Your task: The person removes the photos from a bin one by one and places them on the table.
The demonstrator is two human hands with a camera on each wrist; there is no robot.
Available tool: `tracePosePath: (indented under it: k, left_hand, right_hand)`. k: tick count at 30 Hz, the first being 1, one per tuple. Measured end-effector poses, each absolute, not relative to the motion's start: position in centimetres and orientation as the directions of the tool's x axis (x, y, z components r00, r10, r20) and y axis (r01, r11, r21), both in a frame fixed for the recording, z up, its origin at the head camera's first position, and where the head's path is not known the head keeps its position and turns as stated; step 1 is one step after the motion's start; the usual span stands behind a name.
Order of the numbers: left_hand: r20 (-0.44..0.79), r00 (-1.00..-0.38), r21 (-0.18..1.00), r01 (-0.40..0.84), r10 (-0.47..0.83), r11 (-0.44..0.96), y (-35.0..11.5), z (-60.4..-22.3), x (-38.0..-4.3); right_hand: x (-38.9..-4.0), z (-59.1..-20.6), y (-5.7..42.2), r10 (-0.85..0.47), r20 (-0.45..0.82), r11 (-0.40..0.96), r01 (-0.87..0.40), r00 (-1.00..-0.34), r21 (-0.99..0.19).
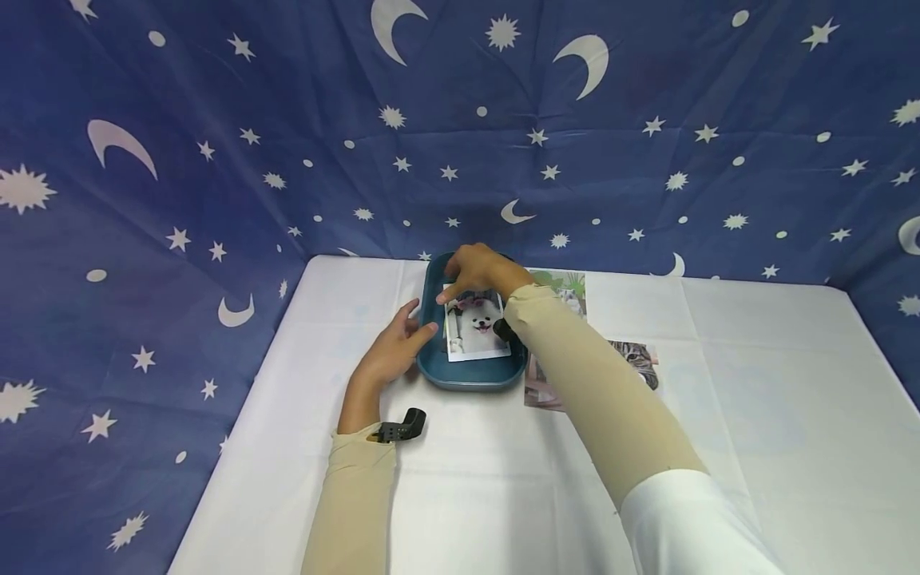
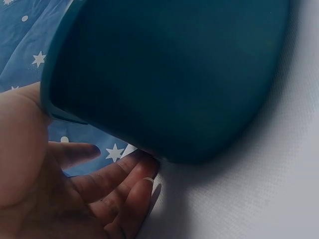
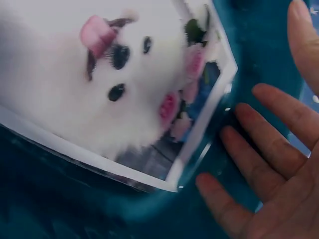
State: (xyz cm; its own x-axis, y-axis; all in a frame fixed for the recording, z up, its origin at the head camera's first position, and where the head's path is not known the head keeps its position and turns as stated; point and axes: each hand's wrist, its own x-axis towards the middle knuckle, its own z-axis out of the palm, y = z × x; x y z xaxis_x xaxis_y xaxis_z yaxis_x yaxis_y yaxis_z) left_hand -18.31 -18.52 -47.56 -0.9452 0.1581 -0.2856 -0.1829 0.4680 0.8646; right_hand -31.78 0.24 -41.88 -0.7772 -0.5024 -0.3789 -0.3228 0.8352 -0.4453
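Note:
A dark teal tray [image 1: 470,385] with raised walls sits on the white-covered table. Inside it lies a white-bordered photo of a fluffy white dog [image 1: 477,327]; the right wrist view shows more sheet edges under this dog photo [image 3: 134,79]. My left hand [image 1: 391,347] holds the tray's left side, thumb over the rim and fingers outside; in the left wrist view fingertips meet the outer wall [image 2: 174,89]. Over the tray's far part, my right hand [image 1: 477,267] has its fingers spread beside the photo's corner, holding nothing that shows [image 3: 279,159].
Right of the tray lie a photo with green leaves [image 1: 564,283], a tabby cat photo [image 1: 638,359] and another photo [image 1: 542,391], all partly hidden by my right arm. A blue star-and-moon cloth [image 1: 460,144] hangs behind the table [image 1: 755,415].

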Motion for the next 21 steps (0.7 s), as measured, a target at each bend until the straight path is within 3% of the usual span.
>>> tracePosePath:
  k: [8,21]
  left_hand:
    - [-0.297,-0.943,0.871,-0.202,0.152,0.448,-18.4,-47.5,-18.3]
    - [-0.290,-0.942,0.868,-0.186,0.167,0.460,-18.4,-47.5,-18.2]
  right_hand:
    - [-31.5,-43.0,0.5,-0.446,-0.423,0.874,-0.282,-0.789,-0.396]
    - [-30.8,-42.6,0.8,-0.546,-0.411,0.818,-0.357,-0.730,-0.452]
